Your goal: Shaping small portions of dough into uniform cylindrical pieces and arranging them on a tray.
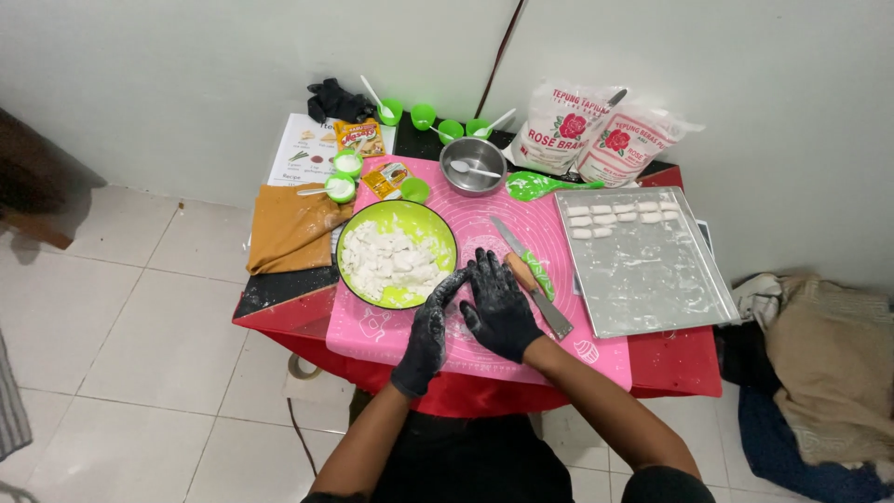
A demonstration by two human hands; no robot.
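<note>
Head view. Landmark: pink silicone baking mat (559,224) on the low red table (684,359).
- Left hand (430,326), black-gloved: on the mat's near part, fingers together, tips touching the round green bowl of white dough chunks (396,253).
- Right hand (498,305), black-gloved: just beside the left, flat on the mat, fingers slightly spread.
- Green-handled knife (531,275): on the mat, right of the hands.
- Rectangular metal tray (652,275) with small dough pieces: off the mat's right edge.

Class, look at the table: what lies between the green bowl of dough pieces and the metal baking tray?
In the head view, a knife lies on the pink mat between the green bowl and the tray.
</note>
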